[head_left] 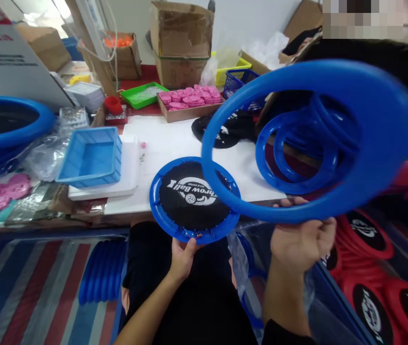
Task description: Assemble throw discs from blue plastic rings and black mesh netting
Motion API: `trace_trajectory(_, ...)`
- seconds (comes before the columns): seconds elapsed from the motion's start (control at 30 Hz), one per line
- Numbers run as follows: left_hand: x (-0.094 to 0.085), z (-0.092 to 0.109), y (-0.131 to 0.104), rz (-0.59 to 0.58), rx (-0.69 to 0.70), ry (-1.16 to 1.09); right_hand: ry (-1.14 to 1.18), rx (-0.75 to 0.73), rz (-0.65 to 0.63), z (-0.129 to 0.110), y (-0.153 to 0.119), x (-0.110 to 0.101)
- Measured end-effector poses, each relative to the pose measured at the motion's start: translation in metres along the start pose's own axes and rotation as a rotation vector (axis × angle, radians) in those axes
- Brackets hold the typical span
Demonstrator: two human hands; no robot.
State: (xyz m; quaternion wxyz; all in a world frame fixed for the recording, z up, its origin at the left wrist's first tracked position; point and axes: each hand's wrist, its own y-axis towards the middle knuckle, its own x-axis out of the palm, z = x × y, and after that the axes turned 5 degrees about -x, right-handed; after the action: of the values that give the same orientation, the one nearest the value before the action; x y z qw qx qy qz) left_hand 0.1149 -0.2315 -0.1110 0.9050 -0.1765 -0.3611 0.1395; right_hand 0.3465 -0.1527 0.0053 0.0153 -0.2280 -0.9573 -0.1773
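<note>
Our left hand (183, 258) pinches the mesh disc (191, 199) over the front edge of the desk (168, 136); our right hand (299, 242) grips the hoop (383, 129). Light, stiff, slick, we reckon: take rims!

Left hand (183, 258) pinches 1 round black fabric disc (178, 211) with blue rim. Right hand (299, 244) holds 1 bare blue plastic ring (383, 124). I see 1 light-blue rectangular plastic bin (91, 179).
</note>
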Motion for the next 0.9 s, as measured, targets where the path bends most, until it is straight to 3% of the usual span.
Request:
trace_trajectory(0.13, -0.013, 0.011, 0.004, -0.041, 0.091, -0.041, 0.232, 0.242, -0.032, 0.012, -0.025, 0.04)
trace_trajectory(0.27, -0.022, 0.019, 0.006, -0.065, 0.102, -0.059, 0.283, 0.42, -0.124, 0.025, -0.044, 0.07)
trace_trajectory(0.37, -0.02, 0.025, 0.007, -0.056, 0.084, -0.077, 0.204, 0.444, -0.219, 0.033, -0.04, 0.075)
trace_trajectory(0.47, -0.014, 0.036, 0.016, -0.07, 0.062, -0.086, -0.025, 0.415, -0.353, 0.033, -0.024, 0.061)
trace_trajectory(0.53, -0.01, 0.043, 0.025, -0.072, 0.055, -0.089, -0.31, 0.291, -0.498, 0.027, -0.012, 0.048)
trace_trajectory(0.63, -0.009, 0.043, 0.035, -0.061, 0.039, -0.086, -0.698, -0.119, -0.586, 0.011, -0.004, 0.041)
trace_trajectory(0.73, -0.006, 0.028, 0.019, -0.099, -0.002, 0.033, -0.735, -0.571, -0.706, 0.0, -0.003, 0.055)
trace_trajectory(0.8, 0.003, 0.017, -0.011, -0.183, 0.062, 0.218, -0.688, -0.731, -0.98, -0.002, -0.001, 0.073)
trace_trajectory(0.83, 0.012, 0.012, -0.029, -0.314, 0.153, 0.33, -0.669, -0.76, -1.129, -0.002, 0.001, 0.082)
trace_trajectory(0.9, 0.039, 0.005, -0.066, -0.839, 0.27, 0.447, -0.652, -0.761, -1.36, -0.001, 0.009, 0.098)
